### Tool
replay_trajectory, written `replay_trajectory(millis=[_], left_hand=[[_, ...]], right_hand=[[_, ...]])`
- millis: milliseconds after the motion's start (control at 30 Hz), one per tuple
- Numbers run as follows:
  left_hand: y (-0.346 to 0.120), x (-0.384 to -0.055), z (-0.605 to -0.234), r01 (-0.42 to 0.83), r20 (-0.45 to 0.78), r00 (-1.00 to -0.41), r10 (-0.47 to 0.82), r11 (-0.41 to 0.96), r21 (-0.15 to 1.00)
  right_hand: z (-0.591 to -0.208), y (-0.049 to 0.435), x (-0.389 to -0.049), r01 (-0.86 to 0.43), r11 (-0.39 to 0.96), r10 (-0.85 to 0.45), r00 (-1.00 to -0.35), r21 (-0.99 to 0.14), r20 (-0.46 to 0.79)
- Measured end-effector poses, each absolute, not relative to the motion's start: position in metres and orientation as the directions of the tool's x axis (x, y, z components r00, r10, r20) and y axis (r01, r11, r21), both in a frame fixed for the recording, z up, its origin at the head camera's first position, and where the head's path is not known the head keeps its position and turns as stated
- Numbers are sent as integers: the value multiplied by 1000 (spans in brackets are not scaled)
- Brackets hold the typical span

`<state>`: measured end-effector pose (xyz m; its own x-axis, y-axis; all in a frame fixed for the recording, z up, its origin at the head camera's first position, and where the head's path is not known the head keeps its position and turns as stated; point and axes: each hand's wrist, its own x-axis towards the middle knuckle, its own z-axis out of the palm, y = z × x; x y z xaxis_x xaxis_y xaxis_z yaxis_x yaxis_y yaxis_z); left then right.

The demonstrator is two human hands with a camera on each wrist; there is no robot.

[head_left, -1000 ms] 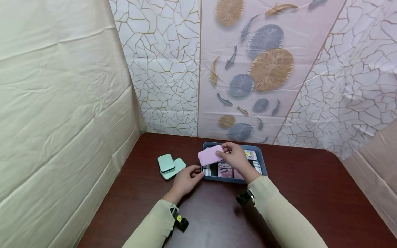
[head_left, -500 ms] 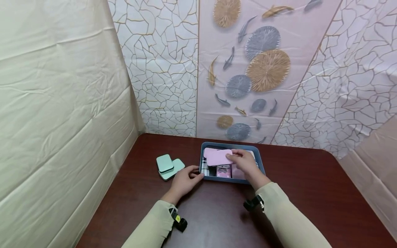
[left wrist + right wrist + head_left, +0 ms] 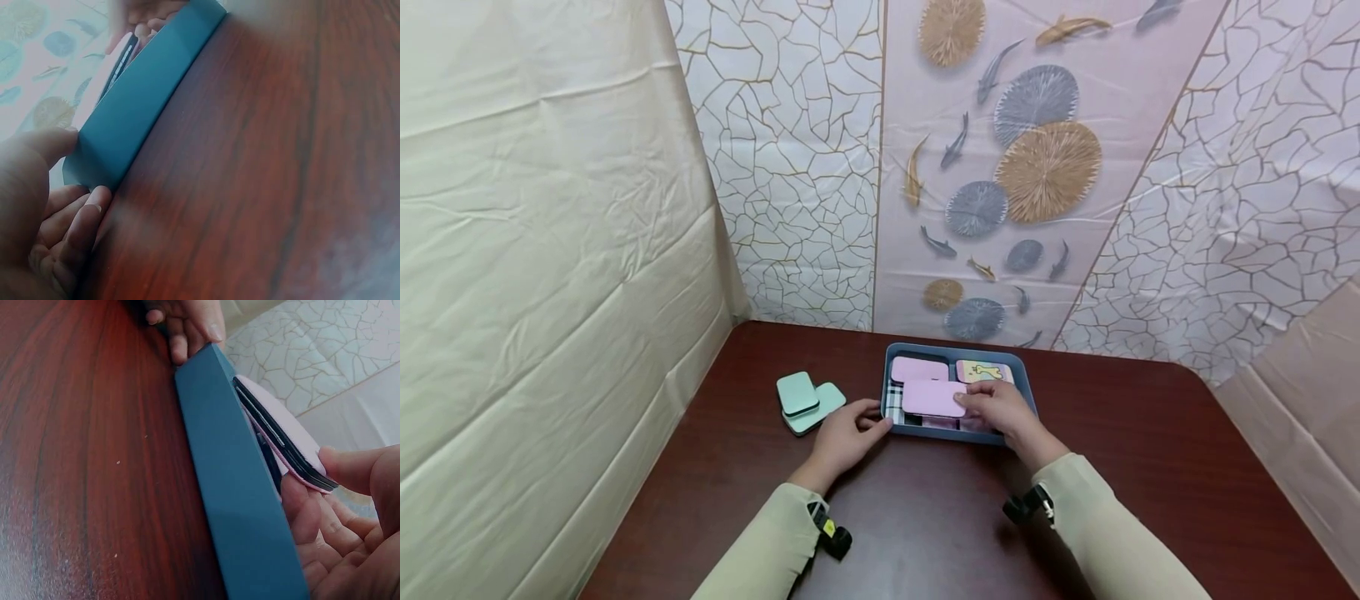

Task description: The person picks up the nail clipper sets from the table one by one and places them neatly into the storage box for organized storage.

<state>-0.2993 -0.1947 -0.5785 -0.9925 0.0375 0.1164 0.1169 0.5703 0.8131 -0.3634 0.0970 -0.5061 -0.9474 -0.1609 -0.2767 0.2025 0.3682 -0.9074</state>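
Note:
In the head view my right hand (image 3: 1000,408) pinches a flat pink case (image 3: 931,398) by its right end, thumb on top and fingers beneath. The case has rounded corners and a black edge; the right wrist view shows it tilted just over the rim of the blue tray (image 3: 228,487). My left hand (image 3: 842,435) holds the tray's front left corner, its thumb at the rim and its fingers curled against the outside. Inside the tray, another pink case (image 3: 917,368) lies at the back left and a yellow patterned case (image 3: 983,372) at the back right. The held case hides part of the tray's front contents.
Two mint-green cases, the upper one (image 3: 797,393) overlapping the lower one (image 3: 826,403), lie left of the tray on the dark red wooden table (image 3: 910,517). A patterned wall cloth (image 3: 805,208) hangs behind the table, and a pale cloth (image 3: 565,250) hangs on the left.
My right hand has brought the pink case down and toward the tray's front, slightly rightward. A second pink case and the yellow one now show behind it. My left hand stays at the corner.

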Motion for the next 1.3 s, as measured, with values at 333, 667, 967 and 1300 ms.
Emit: replay_trajectory(millis=[333, 667, 967, 1300], left_hand=[[-196, -300, -578, 117, 119, -992, 34, 577, 809], [-196, -300, -578, 110, 112, -993, 32, 580, 807], [-195, -298, -574, 104, 109, -994, 27, 581, 808], [-194, -298, -575, 98, 102, -994, 25, 585, 805]], right_hand=[[-504, 84, -366, 217, 419, -171, -935, -882, -311], [-512, 76, -374, 227, 402, -199, -924, -887, -327], [-515, 73, -377, 233, 416, -197, -921, -879, -337], [-520, 75, -379, 198, 455, -202, -926, -868, -318]])
